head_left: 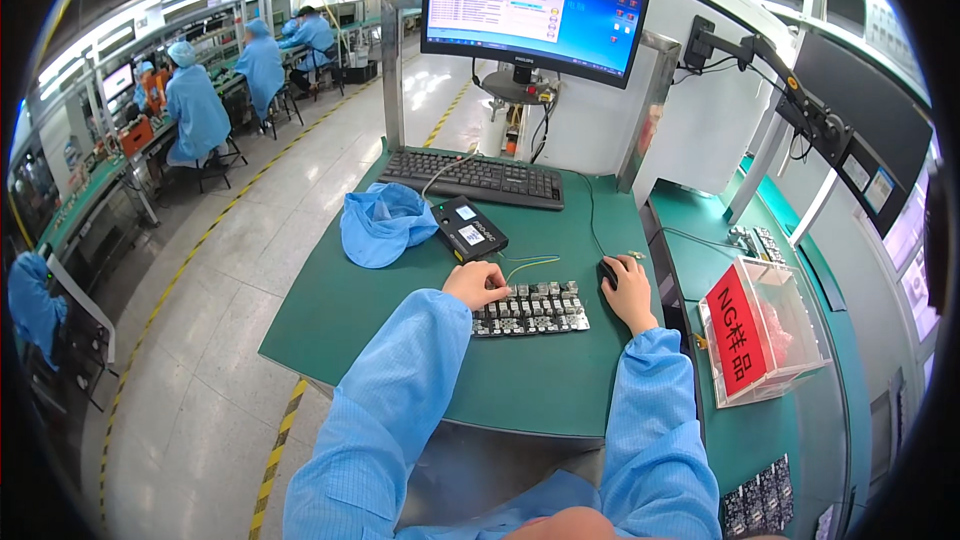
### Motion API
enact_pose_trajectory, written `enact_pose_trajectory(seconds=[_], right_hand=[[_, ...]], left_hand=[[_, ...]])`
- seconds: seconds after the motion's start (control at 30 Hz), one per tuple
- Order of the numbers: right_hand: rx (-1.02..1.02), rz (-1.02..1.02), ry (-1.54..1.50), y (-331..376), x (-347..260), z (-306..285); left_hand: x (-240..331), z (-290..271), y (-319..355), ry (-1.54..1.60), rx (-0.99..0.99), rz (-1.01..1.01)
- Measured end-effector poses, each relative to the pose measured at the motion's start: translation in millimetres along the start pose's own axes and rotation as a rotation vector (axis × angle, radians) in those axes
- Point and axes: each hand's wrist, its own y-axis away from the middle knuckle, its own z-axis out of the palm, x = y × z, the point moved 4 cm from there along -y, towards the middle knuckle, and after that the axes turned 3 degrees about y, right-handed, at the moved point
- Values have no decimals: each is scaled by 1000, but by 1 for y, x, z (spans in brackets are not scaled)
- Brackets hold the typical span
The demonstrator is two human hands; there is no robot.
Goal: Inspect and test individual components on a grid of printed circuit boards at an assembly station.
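My right hand (630,292) rests curled over a black computer mouse (606,271) on the green mat. At the upper left corner of a circuit board panel (530,314), my left hand (477,284) has its fingers pinched together; what lies between them is too small to make out. The panel lies flat and carries rows of metal and black components. Thin yellow and blue wires (532,262) run close by the left fingertips. Just beyond that hand sits a black box-shaped device (468,229) with a small lit screen.
A black keyboard (475,178) stands behind the device, below a lit monitor (530,5). A blue cloth cap (385,225) lies left. On the right bench are a clear box with a red label (765,332) and dark circuit boards (760,500). Several co-workers (197,105) sit far left.
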Motion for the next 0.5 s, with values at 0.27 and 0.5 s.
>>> enact_pose_trajectory(seconds=[0.27,0.5], right_hand=[[104,-113,169,1,1,-1],[-34,44,-12,0,1,3]], left_hand=[[2,0,1,79,12,-5],[4,-2,4,28,0,-19]])
